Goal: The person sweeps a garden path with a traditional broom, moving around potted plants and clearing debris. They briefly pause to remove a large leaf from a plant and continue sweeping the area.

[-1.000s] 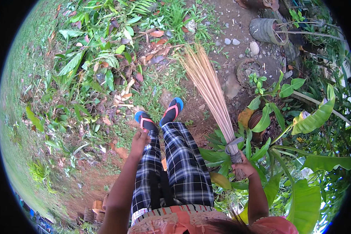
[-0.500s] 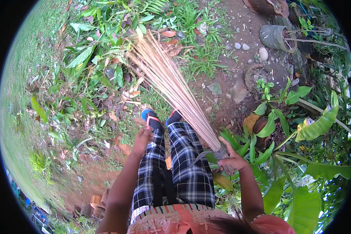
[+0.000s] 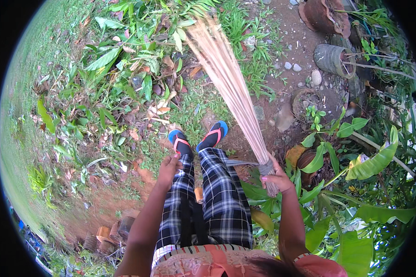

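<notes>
My right hand (image 3: pixel 282 179) is wrapped round the bound end of a stick broom (image 3: pixel 238 85), a bundle of thin pale sticks. A grey strip (image 3: pixel 265 168) ties the bundle, and its loose end trails to the left. The sticks slant away and to the left, and their blurred tips meet a heap of cut leaves (image 3: pixel 138 60) at the far side. Over my left thigh, my left hand (image 3: pixel 170 167) hangs with its fingers curled in and nothing visible in them.
My feet in blue flip-flops (image 3: pixel 223 129) stand on patchy grass and soil. Broad-leaved plants (image 3: pixel 351 212) crowd the right side. A grey pot (image 3: pixel 330 59) and a brown clay pot (image 3: pixel 316 18) lie at the far right. More pots (image 3: pixel 107 234) sit at the near left.
The broom's tips have swung to the right and farther away. My right hand has risen slightly. My left hand stays nearly where it was, its fingers curled.
</notes>
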Demonstrator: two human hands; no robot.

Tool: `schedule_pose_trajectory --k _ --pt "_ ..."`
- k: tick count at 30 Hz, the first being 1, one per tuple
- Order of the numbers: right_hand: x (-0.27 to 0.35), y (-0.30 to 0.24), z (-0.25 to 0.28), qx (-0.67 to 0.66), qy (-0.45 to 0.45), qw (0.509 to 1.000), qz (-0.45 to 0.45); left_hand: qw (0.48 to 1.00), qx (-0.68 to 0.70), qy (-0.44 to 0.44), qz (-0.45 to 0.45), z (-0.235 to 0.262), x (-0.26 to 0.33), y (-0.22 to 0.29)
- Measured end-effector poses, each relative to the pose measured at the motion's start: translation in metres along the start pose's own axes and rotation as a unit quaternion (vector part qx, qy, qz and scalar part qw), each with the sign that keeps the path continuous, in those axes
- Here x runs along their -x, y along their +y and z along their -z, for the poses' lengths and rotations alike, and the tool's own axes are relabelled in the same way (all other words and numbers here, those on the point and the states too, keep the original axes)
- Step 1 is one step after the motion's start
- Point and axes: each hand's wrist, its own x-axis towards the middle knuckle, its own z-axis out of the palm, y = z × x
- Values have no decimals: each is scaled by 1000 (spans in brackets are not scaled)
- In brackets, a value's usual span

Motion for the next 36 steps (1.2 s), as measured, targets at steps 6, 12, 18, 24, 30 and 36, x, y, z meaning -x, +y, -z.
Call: schedule_pose_trajectory --k 6,12,18,24,30,36 --pt "-102 -41 -32 -80 231 967 -73 999 30 10 -4 9 -6 -4" --pt "-124 -40 -60 80 -82 989 -93 1000 17 4 -4 -1 -4 -5" --pt "-22 -16 -32 -29 96 995 -10 1000 22 -6 -14 0 -4 2" --pt "-120 -6 -89 106 138 973 -153 1000 29 -2 -11 1 -7 -3" --pt "-29 -20 -30 54 -66 988 -130 1000 14 -21 3 -8 -2 -11" --pt "65 -8 14 -42 196 977 -71 999 37 -18 -15 -6 -3 -11"
